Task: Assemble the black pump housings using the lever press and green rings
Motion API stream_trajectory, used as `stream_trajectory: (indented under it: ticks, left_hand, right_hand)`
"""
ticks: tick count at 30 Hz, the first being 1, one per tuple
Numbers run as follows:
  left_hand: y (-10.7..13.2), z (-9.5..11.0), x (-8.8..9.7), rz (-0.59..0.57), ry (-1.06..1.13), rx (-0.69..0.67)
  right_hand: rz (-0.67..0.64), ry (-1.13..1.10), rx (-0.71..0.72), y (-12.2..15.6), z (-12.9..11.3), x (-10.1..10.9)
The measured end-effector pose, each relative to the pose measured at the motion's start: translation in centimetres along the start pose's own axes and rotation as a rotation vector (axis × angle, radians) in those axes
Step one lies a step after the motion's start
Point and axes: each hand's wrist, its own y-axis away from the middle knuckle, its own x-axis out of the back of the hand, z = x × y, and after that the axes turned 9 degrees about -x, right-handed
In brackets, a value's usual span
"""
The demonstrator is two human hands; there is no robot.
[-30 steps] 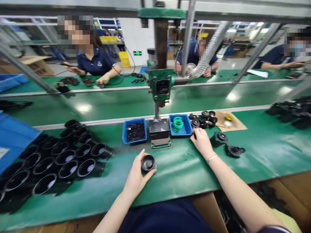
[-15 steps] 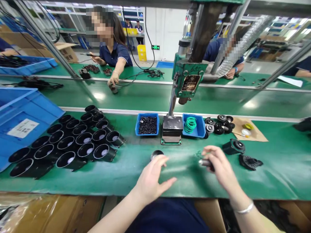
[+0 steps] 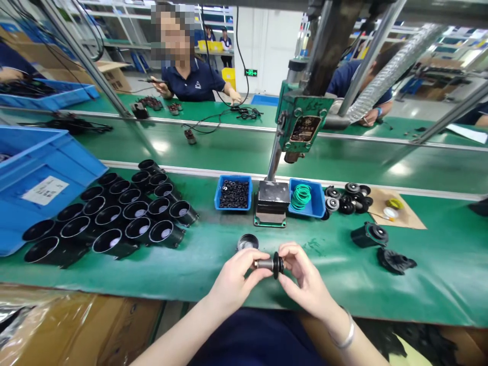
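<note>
Above the front of the green bench, both my hands hold one dark cylindrical part [image 3: 266,264] with a black flanged disc on its right end. My left hand [image 3: 233,280] pinches the cylinder between thumb and fingers. On the other side, my right hand [image 3: 305,280] grips the disc end. Just behind my left fingers stands a black cup-shaped housing [image 3: 247,241], partly hidden. To the right of my right hand lie a black housing with a disc on top [image 3: 369,235] and a black finned piece [image 3: 396,259].
Several black cylindrical housings [image 3: 110,241] stand at left beside a blue crate [image 3: 46,188]. A green press [image 3: 301,124] rises over its metal block [image 3: 272,195]. Blue bins hold small black rings [image 3: 233,194] and green rings [image 3: 301,196]. Black discs [image 3: 346,203] lie nearby. A co-worker [image 3: 190,81] sits opposite.
My right hand has moved left, bringing the cylindrical part to my left hand, which has closed on it. The co-worker opposite has let go of a small object and moved that hand.
</note>
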Motion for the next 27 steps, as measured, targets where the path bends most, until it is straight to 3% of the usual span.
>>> stream_trajectory:
  ticks: [9, 14, 17, 20, 21, 24, 27]
  left_hand:
    - [-1.5, -0.5, 1.1, 0.082, -0.050, -0.121]
    - [-2.6, -1.3, 1.3, -0.024, -0.057, -0.040]
    - [-3.8, -2.1, 2.6, -0.056, -0.074, -0.018]
    - [-6.5, -4.3, 4.5, 0.076, -0.267, 0.011]
    - [-7.7, -5.5, 5.0, 0.072, -0.368, 0.046]
    - [-11.4, -9.2, 5.5, -0.114, -0.582, 0.136]
    - [-13.9, -11.6, 4.8, -0.269, -0.604, 0.149]
  right_hand:
    - [-0.050, 0.068, 0.104, -3.4, -1.7, -0.5]
    - [-0.042, 0.160, 0.154, -5.2, -0.8, 0.0]
    - [-0.005, 0.083, 0.134, -6.0, 0.5, 1.2]
    - [0.046, -0.124, 0.107, -6.7, 2.0, 2.8]
    - [0.054, -0.207, 0.083, -6.9, 2.4, 3.2]
    - [0.056, -0.396, -0.009, -7.1, 3.5, 3.6]
    - [0.054, -0.441, -0.059, -7.0, 3.8, 3.3]
